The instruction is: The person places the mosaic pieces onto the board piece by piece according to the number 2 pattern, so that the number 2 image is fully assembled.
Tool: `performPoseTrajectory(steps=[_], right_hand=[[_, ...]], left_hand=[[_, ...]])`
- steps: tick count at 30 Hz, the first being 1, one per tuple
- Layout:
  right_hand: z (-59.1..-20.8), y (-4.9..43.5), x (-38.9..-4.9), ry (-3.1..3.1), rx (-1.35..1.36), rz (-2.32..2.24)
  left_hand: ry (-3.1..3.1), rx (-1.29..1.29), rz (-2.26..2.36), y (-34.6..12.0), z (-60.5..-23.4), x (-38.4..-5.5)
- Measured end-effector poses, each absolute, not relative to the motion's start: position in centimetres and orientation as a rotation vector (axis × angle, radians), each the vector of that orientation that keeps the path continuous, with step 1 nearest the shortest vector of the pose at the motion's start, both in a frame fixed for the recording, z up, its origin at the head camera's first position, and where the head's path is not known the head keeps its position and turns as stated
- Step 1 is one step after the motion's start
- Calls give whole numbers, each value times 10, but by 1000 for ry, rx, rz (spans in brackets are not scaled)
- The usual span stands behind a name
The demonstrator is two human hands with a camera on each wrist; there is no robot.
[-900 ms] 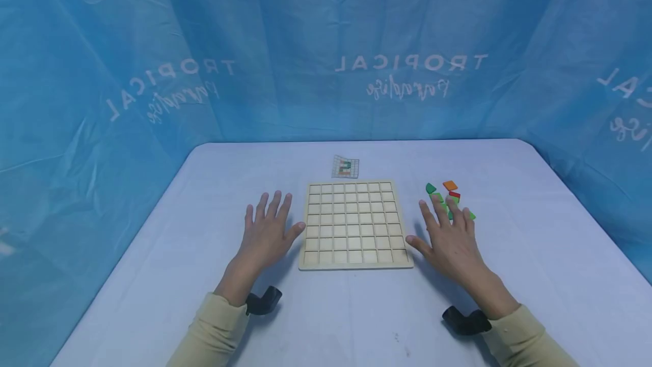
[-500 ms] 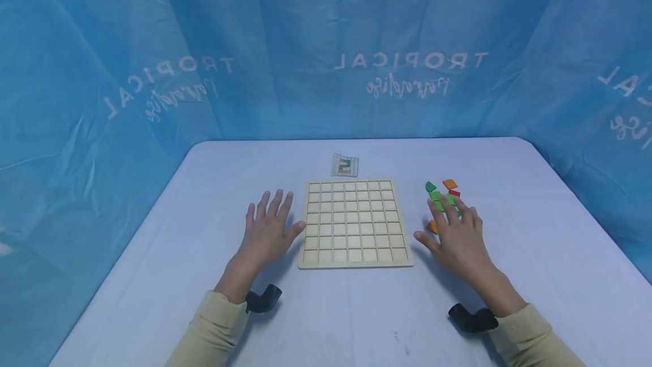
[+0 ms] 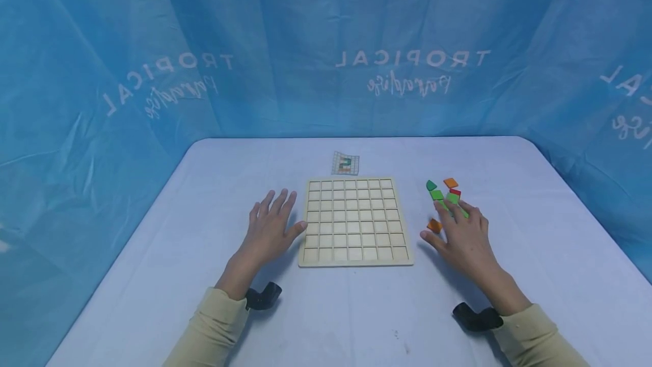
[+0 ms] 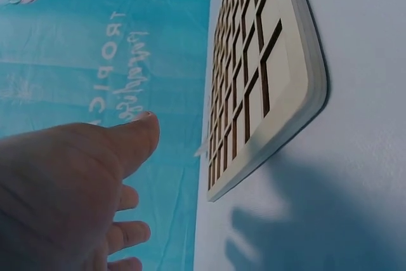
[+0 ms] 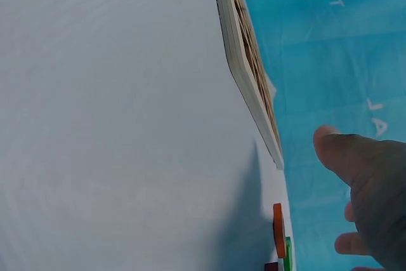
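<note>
A pale wooden board point(image 3: 355, 222) with a grid of square recesses lies mid-table. Beside its left edge my left hand point(image 3: 267, 234) is held with fingers spread and relaxed, casting a shadow on the cloth in the left wrist view. To the board's right, my right hand point(image 3: 466, 245) is over a cluster of flat coloured pieces, fingers loosely bent and holding nothing visible. Its fingers partly hide several green pieces. An orange piece point(image 3: 434, 226) lies by the thumb. Farther back are a bright green square point(image 3: 436, 195), a dark green piece point(image 3: 430, 185), an orange diamond point(image 3: 450, 183) and a red piece point(image 3: 455, 191).
Behind the board is a small creased card point(image 3: 345, 163) printed with a grid and a coloured pattern. White cloth point(image 3: 351, 310) covers the table. A blue printed curtain point(image 3: 305, 112) stands around the back and sides. Each wrist bears a black mount.
My right hand has drifted right and slightly toward me over the pieces, uncovering the orange piece near its thumb and more green pieces. The left hand has barely moved.
</note>
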State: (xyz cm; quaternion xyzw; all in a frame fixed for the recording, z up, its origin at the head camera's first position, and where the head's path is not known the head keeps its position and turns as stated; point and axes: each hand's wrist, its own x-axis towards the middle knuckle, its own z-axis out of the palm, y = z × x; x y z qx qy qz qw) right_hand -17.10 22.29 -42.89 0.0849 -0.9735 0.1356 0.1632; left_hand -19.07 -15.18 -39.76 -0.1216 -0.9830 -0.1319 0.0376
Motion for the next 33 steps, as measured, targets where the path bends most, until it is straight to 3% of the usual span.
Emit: performPoseTrajectory(steps=[33], right_hand=[[-439, 232, -179, -2728, 238, 415]], left_hand=[[-2994, -481, -618, -160, -410, -206]])
